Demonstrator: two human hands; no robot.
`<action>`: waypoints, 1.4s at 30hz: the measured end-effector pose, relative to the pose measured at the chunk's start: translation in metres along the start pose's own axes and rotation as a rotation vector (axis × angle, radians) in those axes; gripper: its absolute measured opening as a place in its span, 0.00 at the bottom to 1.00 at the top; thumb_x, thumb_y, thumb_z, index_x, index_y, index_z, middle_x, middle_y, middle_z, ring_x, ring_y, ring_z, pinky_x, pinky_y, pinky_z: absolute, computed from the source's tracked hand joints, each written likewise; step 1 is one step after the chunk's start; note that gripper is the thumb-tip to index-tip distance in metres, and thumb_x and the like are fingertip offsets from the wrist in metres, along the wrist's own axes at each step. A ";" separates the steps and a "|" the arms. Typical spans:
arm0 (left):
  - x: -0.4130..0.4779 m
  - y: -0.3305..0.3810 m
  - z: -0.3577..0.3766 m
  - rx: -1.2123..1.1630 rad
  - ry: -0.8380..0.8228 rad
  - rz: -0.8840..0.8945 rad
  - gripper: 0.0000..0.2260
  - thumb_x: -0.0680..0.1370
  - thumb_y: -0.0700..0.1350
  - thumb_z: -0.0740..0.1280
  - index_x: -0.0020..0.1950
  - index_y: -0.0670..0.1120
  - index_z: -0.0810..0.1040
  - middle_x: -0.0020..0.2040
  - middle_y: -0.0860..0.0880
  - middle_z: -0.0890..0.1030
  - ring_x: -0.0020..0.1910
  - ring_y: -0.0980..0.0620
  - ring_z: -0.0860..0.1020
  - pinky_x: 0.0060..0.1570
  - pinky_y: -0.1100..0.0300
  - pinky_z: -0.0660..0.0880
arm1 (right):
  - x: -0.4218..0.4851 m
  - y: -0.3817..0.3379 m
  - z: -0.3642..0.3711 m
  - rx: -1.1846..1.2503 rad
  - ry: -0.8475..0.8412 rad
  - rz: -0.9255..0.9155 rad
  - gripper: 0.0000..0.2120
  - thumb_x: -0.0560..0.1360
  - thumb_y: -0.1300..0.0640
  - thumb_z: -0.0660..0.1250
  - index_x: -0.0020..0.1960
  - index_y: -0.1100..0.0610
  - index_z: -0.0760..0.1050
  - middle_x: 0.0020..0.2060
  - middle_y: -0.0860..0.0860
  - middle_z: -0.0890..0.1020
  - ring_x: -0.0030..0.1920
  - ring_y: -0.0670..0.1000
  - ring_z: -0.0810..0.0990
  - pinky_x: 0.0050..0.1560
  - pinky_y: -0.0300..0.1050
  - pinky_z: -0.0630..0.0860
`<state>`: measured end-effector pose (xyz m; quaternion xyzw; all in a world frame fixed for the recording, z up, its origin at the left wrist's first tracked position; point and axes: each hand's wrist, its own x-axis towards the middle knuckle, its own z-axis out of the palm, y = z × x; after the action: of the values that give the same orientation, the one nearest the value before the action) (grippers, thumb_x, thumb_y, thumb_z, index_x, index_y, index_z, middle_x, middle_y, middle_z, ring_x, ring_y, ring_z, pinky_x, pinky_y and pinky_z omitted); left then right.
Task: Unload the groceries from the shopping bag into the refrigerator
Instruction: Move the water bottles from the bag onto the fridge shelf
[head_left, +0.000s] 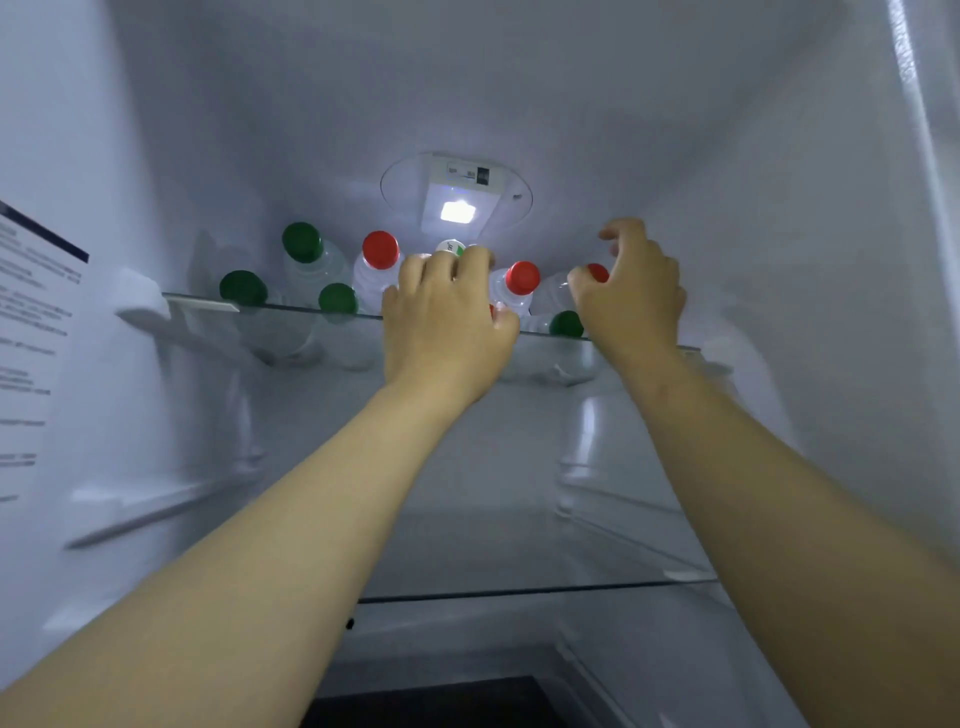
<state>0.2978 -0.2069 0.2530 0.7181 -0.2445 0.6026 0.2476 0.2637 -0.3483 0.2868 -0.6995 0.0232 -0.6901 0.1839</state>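
Observation:
Several clear plastic bottles with green caps (301, 241) and red caps (381, 249) stand on the top glass shelf (208, 301) of the refrigerator. My left hand (447, 327) reaches over the shelf's front edge, its fingers curled round a bottle whose red cap (491, 310) peeks out by the thumb. My right hand (631, 291) hovers at the shelf's right end with loosely curled fingers arched over a red-capped bottle (597, 272); a gap shows between the fingers and the cap. The shopping bag is out of view.
The lamp housing (457, 210) glows on the back wall just behind the bottles. A second glass shelf (519, 592) lies lower down. A printed label (31, 322) covers the left wall. The fridge's side walls close in on both sides.

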 end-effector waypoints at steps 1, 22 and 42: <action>-0.007 0.002 -0.003 -0.072 0.048 0.015 0.18 0.75 0.49 0.59 0.63 0.45 0.72 0.60 0.46 0.76 0.60 0.42 0.69 0.56 0.52 0.65 | -0.010 -0.003 -0.004 0.055 0.032 0.003 0.19 0.73 0.57 0.63 0.64 0.54 0.68 0.52 0.51 0.74 0.58 0.54 0.71 0.56 0.49 0.67; -0.227 0.005 -0.020 -0.295 -0.225 0.074 0.16 0.73 0.51 0.58 0.54 0.45 0.78 0.48 0.48 0.79 0.47 0.47 0.76 0.44 0.54 0.74 | -0.282 0.039 -0.083 0.054 -0.356 0.133 0.19 0.67 0.43 0.60 0.57 0.44 0.69 0.53 0.41 0.71 0.53 0.39 0.65 0.53 0.33 0.61; -0.435 0.075 -0.054 -0.639 -0.837 0.170 0.16 0.71 0.50 0.58 0.51 0.46 0.80 0.45 0.48 0.80 0.42 0.46 0.79 0.40 0.57 0.75 | -0.465 0.029 -0.236 -0.240 -0.601 0.690 0.13 0.68 0.47 0.60 0.50 0.34 0.62 0.51 0.29 0.66 0.54 0.31 0.64 0.55 0.23 0.58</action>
<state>0.1419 -0.2061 -0.1636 0.7637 -0.5510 0.1780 0.2854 0.0189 -0.2951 -0.1716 -0.8359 0.2797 -0.3483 0.3191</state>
